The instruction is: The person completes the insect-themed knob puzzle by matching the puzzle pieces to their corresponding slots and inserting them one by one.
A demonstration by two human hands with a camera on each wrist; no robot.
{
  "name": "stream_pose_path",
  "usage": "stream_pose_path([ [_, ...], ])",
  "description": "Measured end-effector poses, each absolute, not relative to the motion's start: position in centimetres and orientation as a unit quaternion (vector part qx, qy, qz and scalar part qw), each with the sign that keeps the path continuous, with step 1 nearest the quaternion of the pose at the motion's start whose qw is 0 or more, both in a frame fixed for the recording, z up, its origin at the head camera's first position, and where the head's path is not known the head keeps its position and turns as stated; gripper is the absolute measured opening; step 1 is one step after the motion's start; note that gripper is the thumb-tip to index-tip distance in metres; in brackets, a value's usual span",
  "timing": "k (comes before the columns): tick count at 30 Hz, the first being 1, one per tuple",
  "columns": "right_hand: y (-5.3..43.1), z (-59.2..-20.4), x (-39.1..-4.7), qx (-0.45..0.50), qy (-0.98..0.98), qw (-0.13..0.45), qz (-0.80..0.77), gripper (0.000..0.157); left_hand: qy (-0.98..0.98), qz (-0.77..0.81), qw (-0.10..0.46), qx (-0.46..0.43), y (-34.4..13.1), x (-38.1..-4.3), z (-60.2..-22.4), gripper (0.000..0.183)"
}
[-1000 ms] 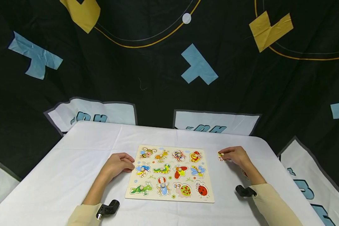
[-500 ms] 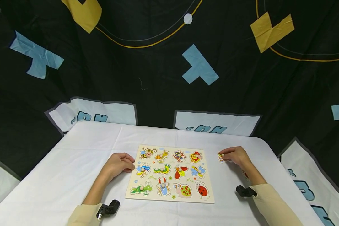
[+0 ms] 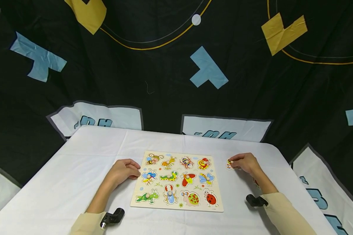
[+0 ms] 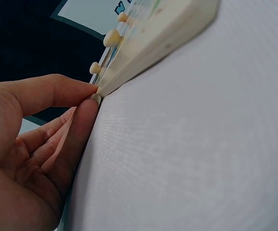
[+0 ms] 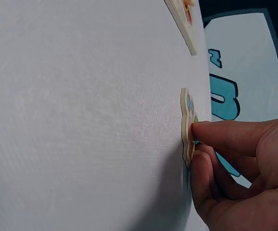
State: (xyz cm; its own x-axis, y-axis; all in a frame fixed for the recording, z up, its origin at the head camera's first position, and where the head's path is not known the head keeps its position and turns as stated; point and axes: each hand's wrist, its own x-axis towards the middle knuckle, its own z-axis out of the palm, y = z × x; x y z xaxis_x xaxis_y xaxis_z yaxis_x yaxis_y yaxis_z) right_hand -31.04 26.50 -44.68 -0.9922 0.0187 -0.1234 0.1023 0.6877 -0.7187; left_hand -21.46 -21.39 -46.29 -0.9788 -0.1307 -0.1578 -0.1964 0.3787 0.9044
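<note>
A wooden insect puzzle board (image 3: 176,209) lies on the table, most of its pictures topped by small round knobs. The snail picture (image 3: 191,198) and the ladybug picture (image 3: 210,197) at its lower right show no knob. My left hand (image 3: 122,171) pinches the board's left edge; in the left wrist view the thumb and index finger meet at that edge. To the right of the board, my right hand (image 3: 245,163) pinches a small colourful puzzle piece (image 5: 185,120) between thumb and index finger, close over the cloth. The fingers cover much of its picture.
Another puzzle piece with red on it (image 3: 255,181) lies partly hidden behind my right forearm. A white cloth (image 3: 76,169) covers the table. Beyond its far edge hangs a black backdrop (image 3: 159,88) with blue and yellow shapes.
The puzzle piece in my right hand has turned and shifted very slightly. The left hand and the board stay where they were.
</note>
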Motion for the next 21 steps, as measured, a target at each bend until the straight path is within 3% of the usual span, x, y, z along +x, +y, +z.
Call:
stream_pose_path([
  [21, 24.6, -42.8, -29.2, -0.009, 0.926, 0.058, -0.374, 0.02, 0.828, 0.552, 0.028, -0.094, -21.3, -21.4, -46.2, 0.027],
])
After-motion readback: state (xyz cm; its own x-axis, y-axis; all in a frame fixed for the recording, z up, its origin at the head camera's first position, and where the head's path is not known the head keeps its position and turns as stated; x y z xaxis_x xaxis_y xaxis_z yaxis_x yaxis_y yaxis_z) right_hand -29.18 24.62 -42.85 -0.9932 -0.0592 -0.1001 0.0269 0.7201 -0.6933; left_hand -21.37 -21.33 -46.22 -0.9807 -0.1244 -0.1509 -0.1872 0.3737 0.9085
